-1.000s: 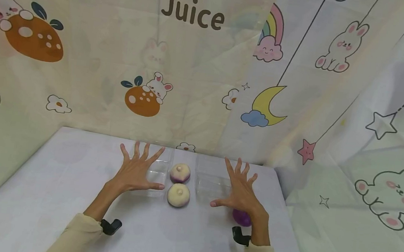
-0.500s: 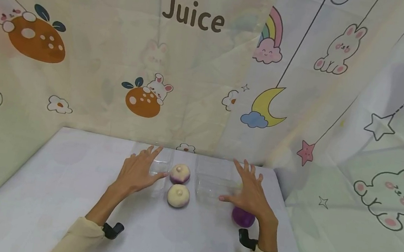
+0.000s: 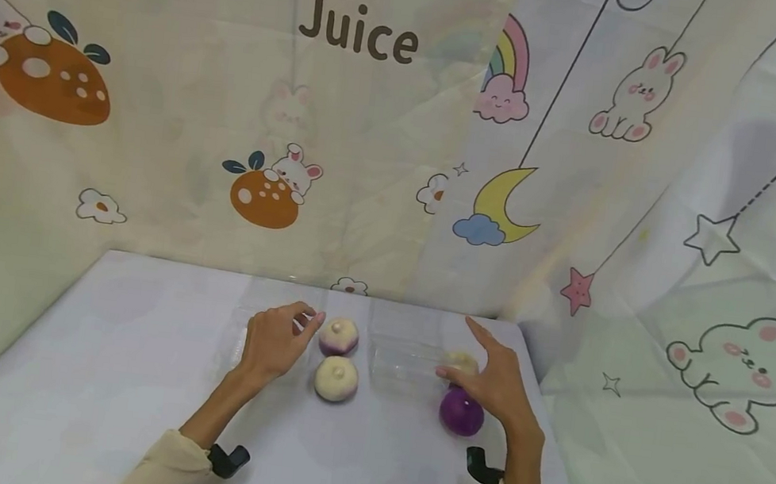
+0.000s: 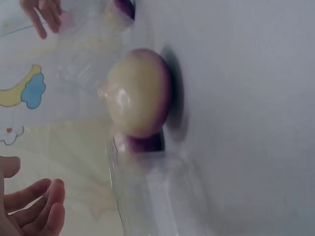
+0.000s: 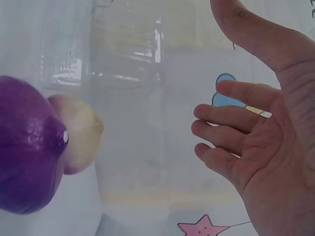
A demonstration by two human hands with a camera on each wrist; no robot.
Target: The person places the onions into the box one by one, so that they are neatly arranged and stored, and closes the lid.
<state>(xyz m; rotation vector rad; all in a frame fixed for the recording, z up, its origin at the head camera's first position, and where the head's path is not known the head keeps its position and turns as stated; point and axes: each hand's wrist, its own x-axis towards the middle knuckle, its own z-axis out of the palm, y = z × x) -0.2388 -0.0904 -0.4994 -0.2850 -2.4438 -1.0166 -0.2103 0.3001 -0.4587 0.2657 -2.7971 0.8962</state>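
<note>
My left hand (image 3: 274, 342) hovers over the left clear plastic container (image 3: 238, 341), its fingers loosely curved and holding nothing. Just to its right, two cream onions (image 3: 336, 380) with purple undersides stand one behind the other. The right clear plastic container (image 3: 406, 364) lies beyond them. My right hand (image 3: 503, 379) is raised at the far side of that container, thumb apart from the fingers, nothing in its grasp. A purple onion (image 3: 462, 412) sits below its thumb, and another cream onion (image 5: 81, 132) rests behind that one, partly hidden by the thumb in the head view.
A white-covered table (image 3: 127, 388) carries everything. Printed cloth (image 3: 196, 92) hangs close behind its back edge and along the right side. Both containers have clear lids folded back toward the cloth. A black wrist camera mount (image 3: 229, 461) juts from each sleeve.
My left hand has drawn its spread fingers into a loose curve. The right hand has shifted right, narrowing its spread and uncovering the purple onion and part of the cream one. The view has turned slightly.
</note>
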